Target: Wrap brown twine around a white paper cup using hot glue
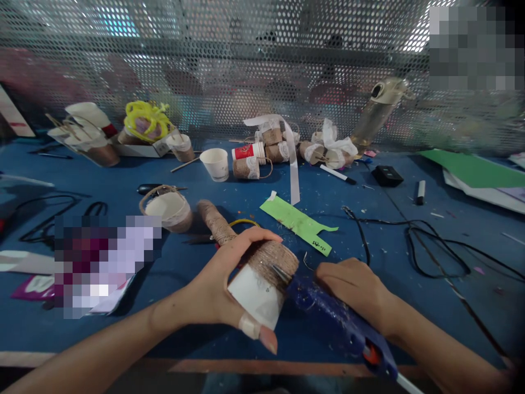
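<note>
A white paper cup point(256, 295), partly wrapped in brown twine, lies tilted in my left hand point(223, 284), whose fingers and thumb curve around it. The thumb has a light bandage on it. My right hand point(353, 284) is wrapped round a blue glue gun point(328, 314). The gun's metal tip is at the twine on the cup's side, near its lace-like patch. Behind my left hand lies a roll of twine point(215, 219), with scissors partly hidden beside it.
A twine-handled cup point(168, 210) stands left of the roll. Green paper point(297, 221) lies ahead. Several cups, a white ribbon point(293, 164) and a bottle point(375, 115) line the back by a perforated metal screen point(229, 65). Black cords point(422, 257) cross the right side.
</note>
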A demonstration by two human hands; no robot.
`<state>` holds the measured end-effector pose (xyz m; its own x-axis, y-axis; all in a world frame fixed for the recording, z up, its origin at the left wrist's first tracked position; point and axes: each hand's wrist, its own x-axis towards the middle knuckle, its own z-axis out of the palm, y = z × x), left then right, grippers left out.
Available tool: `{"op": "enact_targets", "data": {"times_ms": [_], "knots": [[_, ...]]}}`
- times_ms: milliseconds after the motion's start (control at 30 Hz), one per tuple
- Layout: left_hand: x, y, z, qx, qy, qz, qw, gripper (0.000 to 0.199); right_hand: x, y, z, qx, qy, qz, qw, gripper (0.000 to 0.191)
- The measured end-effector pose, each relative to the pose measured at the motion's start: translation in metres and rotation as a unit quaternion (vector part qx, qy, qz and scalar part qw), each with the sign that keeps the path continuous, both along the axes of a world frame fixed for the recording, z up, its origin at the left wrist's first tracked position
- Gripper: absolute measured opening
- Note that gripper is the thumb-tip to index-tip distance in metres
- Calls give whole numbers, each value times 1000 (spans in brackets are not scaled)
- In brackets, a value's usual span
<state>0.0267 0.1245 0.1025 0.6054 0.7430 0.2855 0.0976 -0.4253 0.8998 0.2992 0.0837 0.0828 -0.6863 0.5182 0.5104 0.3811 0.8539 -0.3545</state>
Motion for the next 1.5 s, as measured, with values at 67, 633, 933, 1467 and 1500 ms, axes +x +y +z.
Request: {"op": "enact_targets", "data": {"times_ms": [67,633,933,1467,1500], "knots": [[1,-1,-4,-26,-22,0,999,103,0,0,0,0,7,2,1000,26],[8,-8,-15,-218,-157,-1,963,102,-5,2,7,66,-13,-19,998,41],[11,-7,-11,-206,-181,-1,962,96,-8,-3,8,100,-44,-63,992,50],[9,-5,-16,-230,-220,-38,947,101,-5,-2,4,108,-15,-92,990,40],[9,-5,-18,-235,-223,-38,945,101,-5,-2,3,102,-15,-90,991,39]]}}
